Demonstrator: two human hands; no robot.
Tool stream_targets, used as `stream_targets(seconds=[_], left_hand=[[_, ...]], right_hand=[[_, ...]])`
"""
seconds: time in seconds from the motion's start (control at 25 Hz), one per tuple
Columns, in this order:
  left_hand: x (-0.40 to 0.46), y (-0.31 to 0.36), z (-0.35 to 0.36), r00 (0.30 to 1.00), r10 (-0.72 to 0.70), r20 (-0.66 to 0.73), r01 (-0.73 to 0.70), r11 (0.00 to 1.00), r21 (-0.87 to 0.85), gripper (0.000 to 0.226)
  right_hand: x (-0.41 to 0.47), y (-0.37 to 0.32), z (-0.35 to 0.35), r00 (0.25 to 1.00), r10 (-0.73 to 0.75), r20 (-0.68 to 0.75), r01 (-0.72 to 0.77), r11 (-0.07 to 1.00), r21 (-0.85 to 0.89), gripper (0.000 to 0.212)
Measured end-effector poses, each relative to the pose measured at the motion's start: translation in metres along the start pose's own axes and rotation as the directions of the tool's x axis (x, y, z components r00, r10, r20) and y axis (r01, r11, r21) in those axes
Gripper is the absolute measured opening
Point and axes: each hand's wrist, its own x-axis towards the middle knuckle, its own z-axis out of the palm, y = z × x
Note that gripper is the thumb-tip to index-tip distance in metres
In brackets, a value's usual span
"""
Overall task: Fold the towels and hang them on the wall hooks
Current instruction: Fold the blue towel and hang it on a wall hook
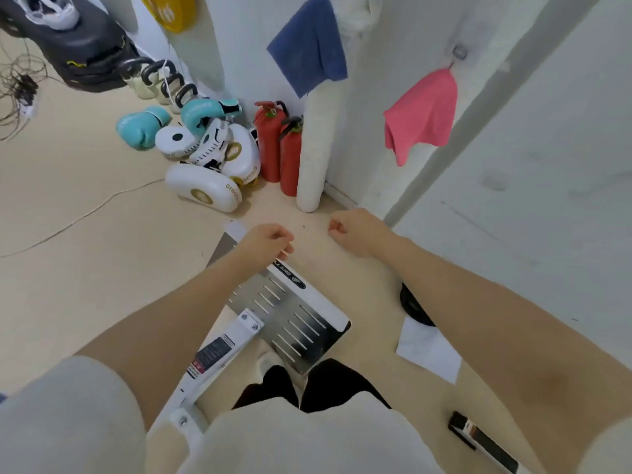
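Reaching out in front of me with both arms, I keep my left hand (270, 241) and my right hand (352, 230) near each other above the floor, each with its fingers curled into a loose fist and nothing between them; neither touches anything. Both towels are already up on the white wall (547, 138) ahead: the pink towel (422, 114) hangs from a small wall hook (460, 52) to the right, draped in soft folds with one corner pointing down, and the blue towel (309, 49) hangs farther left and higher, its own hook out of sight. Below my hands lies pale beige flooring (85, 268), with a slotted metal plate (290, 316) on a white frame directly beneath my left forearm. Against the base of the wall stand two red fire extinguishers (278, 145), just beside a white padded column (314, 152). To their left sits a heap of white strike pads (219, 159) and teal boxing gloves (143, 126), with a row of kettlebells (164, 82) behind. A thin cable (85, 213) trails across the floor at left.
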Motion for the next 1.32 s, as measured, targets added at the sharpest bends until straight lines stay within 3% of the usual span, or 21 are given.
stream_targets(seconds=[0.12, 0.24, 0.52, 0.8, 0.96, 1.08, 1.2, 1.32], left_hand=[[-0.019, -0.042, 0.013, 0.987, -0.139, -0.080, 0.131, 0.987, -0.097, 0.018], [-0.055, -0.079, 0.027, 0.951, -0.257, -0.172, 0.220, 0.953, -0.208, 0.016], [-0.169, -0.166, 0.037, 0.782, -0.517, -0.348, 0.305, 0.804, -0.510, 0.016], [-0.287, -0.246, 0.017, 0.637, -0.608, -0.474, 0.263, 0.750, -0.607, 0.025], [-0.344, -0.307, -0.020, 0.612, -0.561, -0.558, 0.372, 0.826, -0.423, 0.030], [-0.381, -0.358, -0.072, 0.627, -0.394, -0.672, 0.412, 0.900, -0.143, 0.038], [-0.405, -0.402, -0.126, 0.653, -0.195, -0.732, 0.510, 0.827, 0.235, 0.055], [-0.410, -0.434, -0.166, 0.657, -0.216, -0.722, 0.591, 0.743, 0.315, 0.086]], right_hand=[[0.003, -0.003, 0.033, 0.983, -0.077, 0.169, 0.080, 0.997, -0.016, 0.022], [0.007, -0.017, 0.064, 0.920, -0.167, 0.354, 0.207, 0.975, -0.079, 0.024], [-0.022, -0.104, 0.142, 0.658, -0.378, 0.651, 0.584, 0.803, -0.124, 0.025], [-0.073, -0.220, 0.212, 0.490, -0.539, 0.685, 0.763, 0.646, -0.037, 0.023], [-0.105, -0.279, 0.266, 0.484, -0.586, 0.650, 0.776, 0.630, -0.009, 0.023], [-0.124, -0.334, 0.310, 0.576, -0.588, 0.568, 0.717, 0.697, -0.004, 0.036], [-0.139, -0.396, 0.342, 0.652, -0.598, 0.465, 0.661, 0.750, 0.037, 0.045], [-0.140, -0.449, 0.365, 0.716, -0.561, 0.416, 0.589, 0.805, 0.072, 0.051]])
